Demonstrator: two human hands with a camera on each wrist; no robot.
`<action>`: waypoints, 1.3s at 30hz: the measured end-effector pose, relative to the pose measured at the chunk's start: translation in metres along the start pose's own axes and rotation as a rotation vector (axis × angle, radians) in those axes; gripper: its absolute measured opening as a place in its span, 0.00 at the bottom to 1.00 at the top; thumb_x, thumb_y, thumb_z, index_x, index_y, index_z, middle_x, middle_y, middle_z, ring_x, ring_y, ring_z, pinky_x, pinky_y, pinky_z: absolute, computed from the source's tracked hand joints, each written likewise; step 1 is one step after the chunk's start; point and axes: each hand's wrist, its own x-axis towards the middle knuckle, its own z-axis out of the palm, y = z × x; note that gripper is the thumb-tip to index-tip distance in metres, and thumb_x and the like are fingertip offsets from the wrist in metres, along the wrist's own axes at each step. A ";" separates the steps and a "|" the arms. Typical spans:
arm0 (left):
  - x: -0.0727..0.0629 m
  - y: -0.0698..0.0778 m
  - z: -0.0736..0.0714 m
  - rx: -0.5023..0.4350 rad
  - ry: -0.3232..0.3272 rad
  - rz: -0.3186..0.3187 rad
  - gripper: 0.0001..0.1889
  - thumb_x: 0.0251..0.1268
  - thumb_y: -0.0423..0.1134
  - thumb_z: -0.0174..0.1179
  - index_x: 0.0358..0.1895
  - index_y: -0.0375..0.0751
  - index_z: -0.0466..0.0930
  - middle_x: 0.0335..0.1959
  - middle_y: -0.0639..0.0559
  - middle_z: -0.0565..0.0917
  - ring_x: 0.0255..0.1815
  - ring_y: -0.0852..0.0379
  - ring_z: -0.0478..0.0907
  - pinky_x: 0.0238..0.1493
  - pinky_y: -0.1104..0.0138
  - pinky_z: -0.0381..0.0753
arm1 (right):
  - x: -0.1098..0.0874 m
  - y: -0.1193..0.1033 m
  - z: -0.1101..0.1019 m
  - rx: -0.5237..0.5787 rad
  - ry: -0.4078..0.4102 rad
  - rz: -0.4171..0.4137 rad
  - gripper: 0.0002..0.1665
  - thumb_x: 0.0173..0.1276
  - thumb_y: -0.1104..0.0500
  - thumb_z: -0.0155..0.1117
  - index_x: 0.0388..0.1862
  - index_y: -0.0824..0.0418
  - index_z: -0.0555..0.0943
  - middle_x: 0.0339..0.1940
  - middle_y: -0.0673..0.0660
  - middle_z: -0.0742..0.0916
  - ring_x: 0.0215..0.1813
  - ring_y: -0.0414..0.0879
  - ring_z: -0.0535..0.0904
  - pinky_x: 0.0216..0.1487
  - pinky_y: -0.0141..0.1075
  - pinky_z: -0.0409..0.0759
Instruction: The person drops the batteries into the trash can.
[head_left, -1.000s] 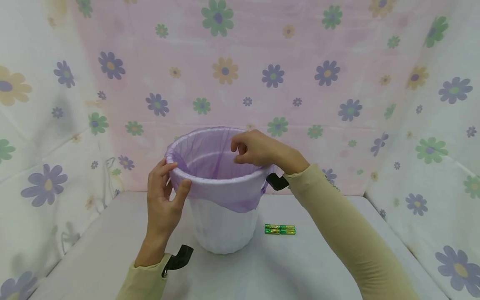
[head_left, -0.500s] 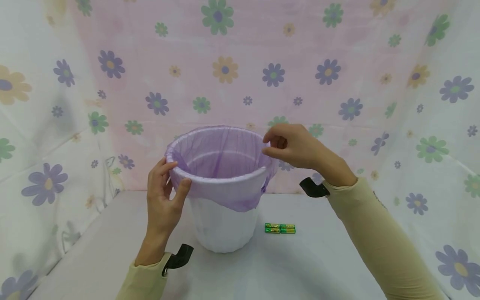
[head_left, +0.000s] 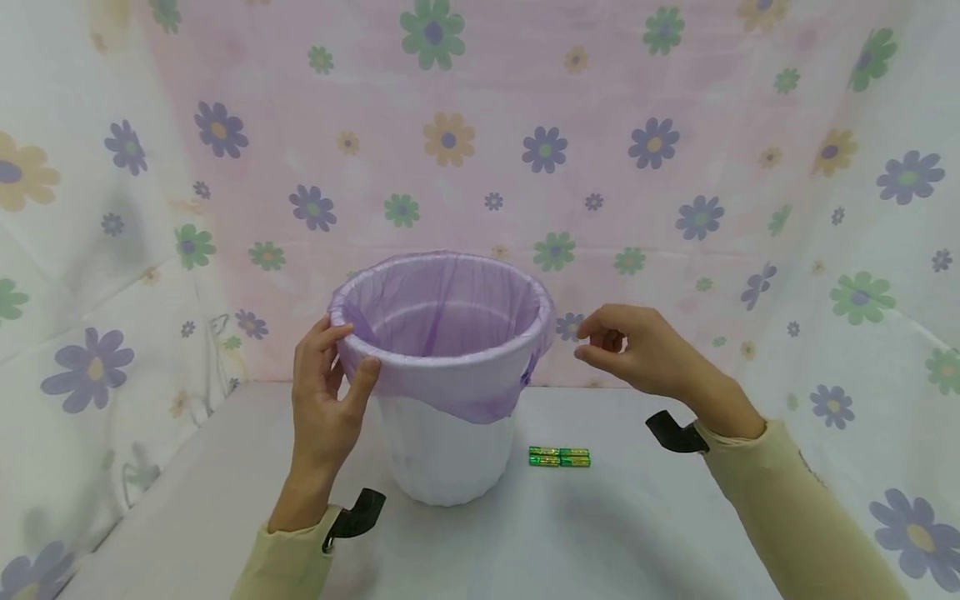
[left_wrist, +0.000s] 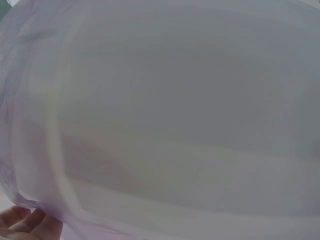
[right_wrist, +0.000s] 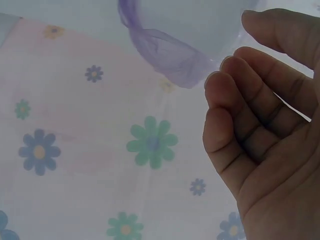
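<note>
A white trash can (head_left: 446,450) stands upright on the table, lined with a translucent purple garbage bag (head_left: 468,400) folded over its rim. My left hand (head_left: 327,417) holds the can at the left of the rim, its fingertips at the edge and the thumb against the front over the bag. In the left wrist view, curled fingers (left_wrist: 35,225) touch the purple film at lower left. To the right of the can, my right hand (head_left: 637,350) is in the air, fingers loosely bent and holding nothing. Below it and nearer the can lie several green-and-gold batteries (head_left: 559,457).
The white table (head_left: 480,550) is enclosed at the back and sides by a flowered curtain (head_left: 480,167). A black camera mount sits at each wrist, the left one (head_left: 360,512) low in front of the can and the right one (head_left: 675,433) above the table.
My right hand has come out from over the can's opening, moving right and then down, away from the rim. My left hand, the can and the batteries stay in place.
</note>
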 end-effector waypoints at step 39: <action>-0.001 0.002 0.000 -0.013 -0.007 0.009 0.25 0.58 0.28 0.62 0.61 0.36 0.69 0.69 0.47 0.61 0.68 0.46 0.63 0.66 0.57 0.66 | -0.090 0.072 0.137 0.092 -0.296 0.347 0.12 0.60 0.57 0.70 0.41 0.59 0.81 0.31 0.42 0.79 0.35 0.38 0.74 0.37 0.33 0.77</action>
